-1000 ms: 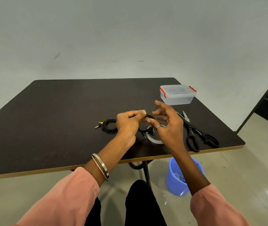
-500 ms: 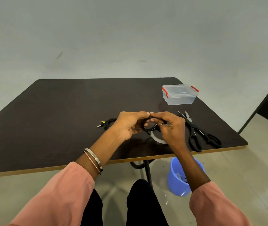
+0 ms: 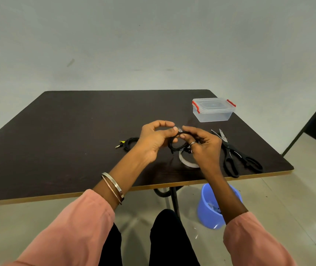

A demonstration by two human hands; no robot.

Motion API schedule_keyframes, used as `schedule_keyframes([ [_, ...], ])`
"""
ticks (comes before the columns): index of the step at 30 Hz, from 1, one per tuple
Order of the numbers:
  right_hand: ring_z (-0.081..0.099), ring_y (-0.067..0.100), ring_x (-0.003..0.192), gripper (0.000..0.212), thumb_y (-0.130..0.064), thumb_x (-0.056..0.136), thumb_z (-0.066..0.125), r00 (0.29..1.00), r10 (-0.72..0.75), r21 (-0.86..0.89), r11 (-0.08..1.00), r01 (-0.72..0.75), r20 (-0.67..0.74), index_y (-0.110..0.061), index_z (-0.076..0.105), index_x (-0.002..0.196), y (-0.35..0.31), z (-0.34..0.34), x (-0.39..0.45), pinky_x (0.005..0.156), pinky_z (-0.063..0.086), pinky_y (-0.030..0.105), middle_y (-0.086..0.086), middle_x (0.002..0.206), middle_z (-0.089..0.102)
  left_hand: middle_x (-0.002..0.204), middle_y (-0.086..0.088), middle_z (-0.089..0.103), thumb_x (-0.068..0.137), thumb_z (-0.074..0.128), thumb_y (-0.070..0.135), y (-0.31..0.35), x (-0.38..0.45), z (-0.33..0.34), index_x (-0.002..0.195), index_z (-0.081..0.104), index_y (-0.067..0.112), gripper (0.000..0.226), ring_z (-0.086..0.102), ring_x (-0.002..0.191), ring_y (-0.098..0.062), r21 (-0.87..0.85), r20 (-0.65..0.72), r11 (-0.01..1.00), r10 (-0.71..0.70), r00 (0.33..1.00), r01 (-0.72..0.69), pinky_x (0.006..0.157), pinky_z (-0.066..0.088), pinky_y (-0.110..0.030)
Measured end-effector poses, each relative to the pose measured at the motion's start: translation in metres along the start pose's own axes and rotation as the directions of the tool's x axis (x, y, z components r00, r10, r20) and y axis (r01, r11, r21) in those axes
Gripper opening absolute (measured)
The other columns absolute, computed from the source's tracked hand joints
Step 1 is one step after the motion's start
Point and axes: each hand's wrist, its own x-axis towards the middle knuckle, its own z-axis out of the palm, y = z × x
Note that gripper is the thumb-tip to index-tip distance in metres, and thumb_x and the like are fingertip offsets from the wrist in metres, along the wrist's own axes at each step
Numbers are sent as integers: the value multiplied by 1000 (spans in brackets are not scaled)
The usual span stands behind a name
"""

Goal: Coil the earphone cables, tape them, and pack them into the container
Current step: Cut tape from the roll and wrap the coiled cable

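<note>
I see my left hand and right hand both pinching one coiled earphone cable above the tape roll, apparently pressing tape on. A second coil lies left of the grip; the container, beyond and right, looks closed and unpacked, so packing remains.

A plain, sparsely furnished room is shown, more a bare workroom or office corner than a home. The upper half of the frame is filled by an unadorned pale grey wall marked by a few scuffs. A dark brown laminate surface with a light wooden edge is set against it at mid-frame. Glossy pale floor tiles are seen at lower right, where a blue plastic bucket is stood under the surface.
</note>
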Motion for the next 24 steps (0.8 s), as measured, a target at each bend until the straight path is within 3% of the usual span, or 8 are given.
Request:
schedule_keyframes([
  [5, 71, 11, 82, 41, -15, 76, 78, 993, 114, 23, 993, -113, -34, -17, 61, 113, -8, 3, 7, 74, 57, 30, -4, 83, 74, 88, -14, 73, 84, 68, 0, -3, 3, -2, 90, 72, 8, 10, 69, 75, -22, 197, 23, 942, 274, 961, -273, 74, 59, -32],
  [10, 71, 11, 79, 38, -13, 76, 78, 990, 133, 34, 991, -131, -52, -14, 58, 108, -14, 6, 12, 73, 58, 35, -2, 82, 74, 86, -7, 74, 86, 68, 4, -4, 7, -3, 92, 75, 9, 11, 68, 69, -16, 359, 40, 848, 404, 914, -390, 78, 60, -38],
  [15, 71, 11, 79, 39, -13, 76, 78, 989, 137, 12, 990, -137, -52, -18, 57, 108, -14, 4, 14, 74, 58, 35, -3, 82, 73, 83, -6, 73, 87, 66, 8, 0, 8, -9, 100, 74, 9, 15, 67, 69, -12, 452, 150, 792, 385, 911, -409, 80, 59, -37],
  [18, 71, 9, 81, 37, -15, 77, 77, 992, 118, -35, 992, -120, -47, -20, 60, 109, -12, 4, 15, 73, 58, 34, -5, 83, 73, 77, -1, 71, 87, 67, 12, 5, 7, -11, 99, 75, 12, 14, 66, 71, -10, 553, 217, 726, 347, 912, -408, 75, 56, -27],
  [20, 70, 7, 83, 34, -11, 78, 76, 997, 70, -52, 996, -72, -26, -19, 62, 109, -12, 4, 15, 75, 58, 30, -4, 84, 73, 71, 4, 68, 90, 66, 17, 9, 6, -9, 96, 75, 13, 12, 63, 69, -5, 636, 240, 646, 354, 904, -422, 69, 49, -18],
  [24, 70, 6, 85, 30, -4, 78, 75, 1000, 18, -33, 999, -17, 18, -14, 68, 106, -13, 4, 20, 76, 55, 19, -3, 88, 72, 76, 0, 68, 95, 57, 19, 17, 8, -6, 89, 70, 15, 14, 59, 66, -8, 727, 256, 562, 311, 915, -394, 60, 44, -21],
])
